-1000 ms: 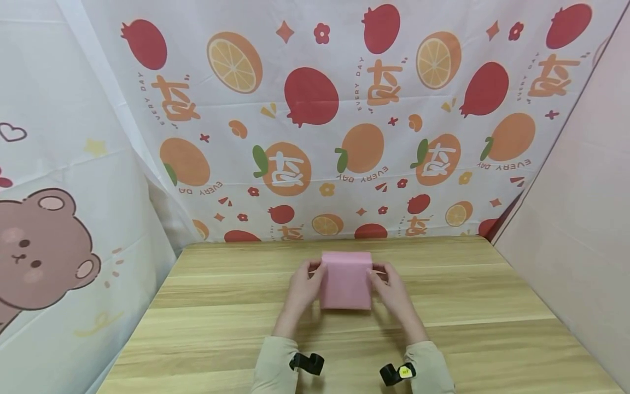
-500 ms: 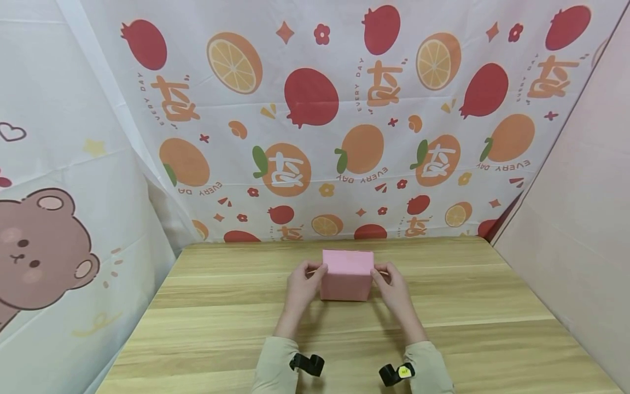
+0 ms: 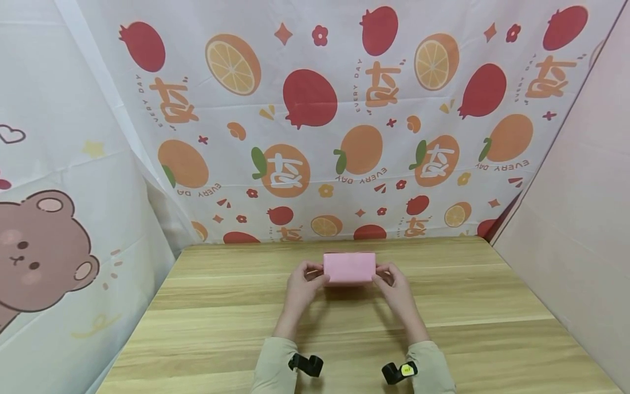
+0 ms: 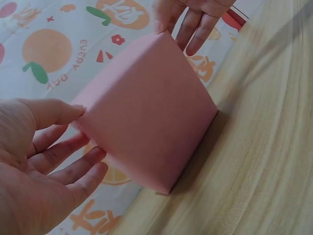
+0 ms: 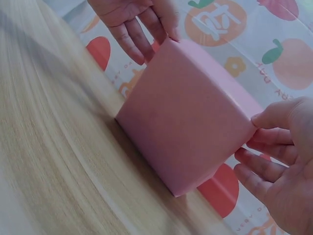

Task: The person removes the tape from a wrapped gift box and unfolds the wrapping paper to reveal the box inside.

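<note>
A plain pink box point(image 3: 349, 267) stands near the far middle of the wooden table, its top face turned up to the head view. My left hand point(image 3: 302, 284) pinches its left side by the upper edge, thumb on the near corner. On the opposite side my right hand point(image 3: 395, 285) grips it the same way. The left wrist view shows the broad near face of the box point(image 4: 151, 107), with a dark line of shadow along its bottom edge. Whether that edge rests fully on the table I cannot tell. Its back is hidden.
The wooden table point(image 3: 221, 317) reaches back to a fruit-printed cloth point(image 3: 315, 98) hanging just behind the box. A bear-printed cloth point(image 3: 44, 246) hangs at the left, a pale one point(image 3: 566, 246) at the right. Black bands with small cameras point(image 3: 306, 364) sit on both wrists.
The pink box has tipped upright between both hands: its near face has swung down out of the head view and its top face has come round. Both hands keep their hold, nearly in place.
</note>
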Motion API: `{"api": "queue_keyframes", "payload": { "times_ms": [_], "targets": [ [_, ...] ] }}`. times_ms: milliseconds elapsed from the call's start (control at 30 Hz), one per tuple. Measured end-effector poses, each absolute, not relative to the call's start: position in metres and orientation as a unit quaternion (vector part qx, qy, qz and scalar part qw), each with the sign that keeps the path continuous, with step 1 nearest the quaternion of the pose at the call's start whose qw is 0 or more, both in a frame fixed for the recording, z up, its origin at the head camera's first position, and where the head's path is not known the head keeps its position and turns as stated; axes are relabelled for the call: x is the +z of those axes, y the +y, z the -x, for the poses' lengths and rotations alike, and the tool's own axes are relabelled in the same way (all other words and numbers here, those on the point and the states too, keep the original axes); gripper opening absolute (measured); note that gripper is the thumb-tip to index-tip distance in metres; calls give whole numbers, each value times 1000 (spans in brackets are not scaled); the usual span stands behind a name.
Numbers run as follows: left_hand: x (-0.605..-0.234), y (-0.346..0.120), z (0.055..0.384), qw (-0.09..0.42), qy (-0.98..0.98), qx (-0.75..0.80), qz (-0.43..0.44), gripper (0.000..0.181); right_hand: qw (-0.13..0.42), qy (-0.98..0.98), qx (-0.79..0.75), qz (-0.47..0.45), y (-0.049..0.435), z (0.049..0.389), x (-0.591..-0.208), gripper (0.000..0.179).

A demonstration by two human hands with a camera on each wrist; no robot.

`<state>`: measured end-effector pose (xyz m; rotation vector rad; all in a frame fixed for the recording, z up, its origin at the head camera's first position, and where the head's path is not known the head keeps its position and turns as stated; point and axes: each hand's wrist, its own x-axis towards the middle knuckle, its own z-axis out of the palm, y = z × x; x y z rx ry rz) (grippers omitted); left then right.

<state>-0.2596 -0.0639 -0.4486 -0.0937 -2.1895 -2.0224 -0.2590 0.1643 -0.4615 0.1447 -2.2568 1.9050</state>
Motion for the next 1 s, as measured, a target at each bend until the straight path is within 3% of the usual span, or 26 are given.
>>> {"api": "queue_keyframes", "payload": {
  "times_ms": [667,1000],
  "targets": [
    [-453,-65,261,41,-726,-686,23,32,94,-784,612,-34,177,259,-465,18],
    [-458,-65,262,-14,-688,-725,-17,32,31,-793,606,-53,192,259,-465,29]
  ]
}}
